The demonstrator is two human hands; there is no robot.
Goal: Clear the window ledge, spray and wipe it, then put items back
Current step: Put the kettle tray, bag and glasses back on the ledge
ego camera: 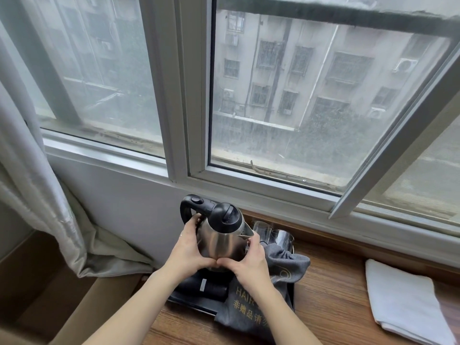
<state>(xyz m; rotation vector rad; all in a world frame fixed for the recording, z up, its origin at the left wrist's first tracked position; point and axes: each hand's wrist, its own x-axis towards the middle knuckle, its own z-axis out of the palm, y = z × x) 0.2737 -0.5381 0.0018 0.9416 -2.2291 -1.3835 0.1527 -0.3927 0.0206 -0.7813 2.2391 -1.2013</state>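
Both forearms come in from the bottom edge. Left hand (188,247) and right hand (249,262) are cupped round the lower body of the steel kettle (219,239), one each side, thumbs nearly meeting at the front. Fingers curled on the metal, so both are holding it.

Kettle sits over its black base on the black tray (191,303), at the left end of the wooden ledge (331,302). Can't tell if it's seated or just lifted. It's tilted slightly, spout to the right, handle to the back left.

Also on the tray: grey hair-dryer bag (281,277) draped under the right wrist, two glasses (272,232) just behind the spout. Folded white cloth (405,302) lies well apart on the right of the ledge.

Step looks like clearing the kettle off, though that's a judgement.
- Lift straight up off the base, level it first. Water may be inside.
- Spout is near the glasses, so swing left, away from them.
- Polished body is slippery. Handle grip would be safer than a two-palm squeeze.
- Watch the bag fabric doesn't drag along with the right wrist.
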